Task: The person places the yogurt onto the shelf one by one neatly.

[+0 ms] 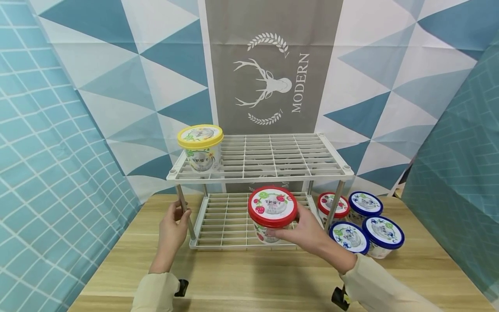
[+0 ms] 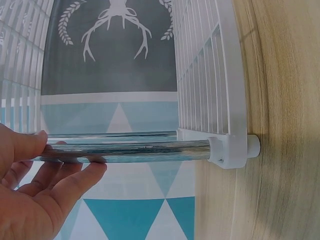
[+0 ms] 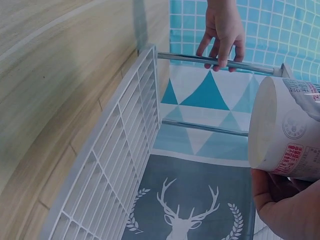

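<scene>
My right hand (image 1: 306, 232) grips a paper tub with a red lid (image 1: 273, 208), strawberries printed on it, in front of the white two-tier rack (image 1: 257, 178). The right wrist view shows the held tub's (image 3: 285, 130) white base and side, raised off the lower shelf (image 3: 117, 145). With thumb and fingers, my left hand (image 1: 175, 227) pinches the front left metal post (image 1: 186, 212) of the rack. That post (image 2: 150, 151) spans the left wrist view, the left hand (image 2: 45, 185) around its upper part. On the top shelf's left end stands a yellow-lidded tub (image 1: 200, 147).
Right of the rack, a second red-lidded tub (image 1: 334, 206) and three blue-lidded tubs (image 1: 365, 203) stand grouped on the wooden table (image 1: 234, 277). Patterned cloth (image 1: 273, 86) hangs behind the rack. Blue tiled sheets (image 1: 50, 173) flank both sides.
</scene>
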`<action>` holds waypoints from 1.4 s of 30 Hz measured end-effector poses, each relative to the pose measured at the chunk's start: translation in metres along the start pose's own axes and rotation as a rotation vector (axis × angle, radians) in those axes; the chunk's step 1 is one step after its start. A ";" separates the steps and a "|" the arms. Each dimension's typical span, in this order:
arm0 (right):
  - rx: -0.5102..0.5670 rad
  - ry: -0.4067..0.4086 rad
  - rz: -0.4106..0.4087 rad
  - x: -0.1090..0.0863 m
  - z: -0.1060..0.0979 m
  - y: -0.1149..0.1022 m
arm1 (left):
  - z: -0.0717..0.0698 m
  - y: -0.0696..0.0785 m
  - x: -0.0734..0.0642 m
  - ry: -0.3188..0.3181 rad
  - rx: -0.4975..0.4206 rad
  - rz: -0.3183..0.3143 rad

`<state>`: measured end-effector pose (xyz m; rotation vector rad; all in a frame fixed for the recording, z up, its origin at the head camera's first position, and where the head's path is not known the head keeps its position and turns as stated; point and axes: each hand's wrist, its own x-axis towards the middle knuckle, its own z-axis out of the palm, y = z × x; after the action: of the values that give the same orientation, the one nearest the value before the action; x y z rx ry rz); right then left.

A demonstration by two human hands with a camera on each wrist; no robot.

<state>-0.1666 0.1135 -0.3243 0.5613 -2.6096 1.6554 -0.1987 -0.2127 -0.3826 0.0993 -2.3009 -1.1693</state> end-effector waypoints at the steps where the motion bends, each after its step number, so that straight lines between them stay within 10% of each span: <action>1: -0.001 0.000 -0.004 0.000 0.000 -0.001 | 0.000 0.000 0.000 -0.002 0.000 0.000; 42: -0.051 -0.004 -0.056 0.018 -0.022 -0.038 | -0.001 0.000 0.000 -0.009 0.010 -0.007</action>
<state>-0.1763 0.1132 -0.2774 0.6295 -2.6048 1.5690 -0.1984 -0.2128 -0.3820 0.1059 -2.3164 -1.1637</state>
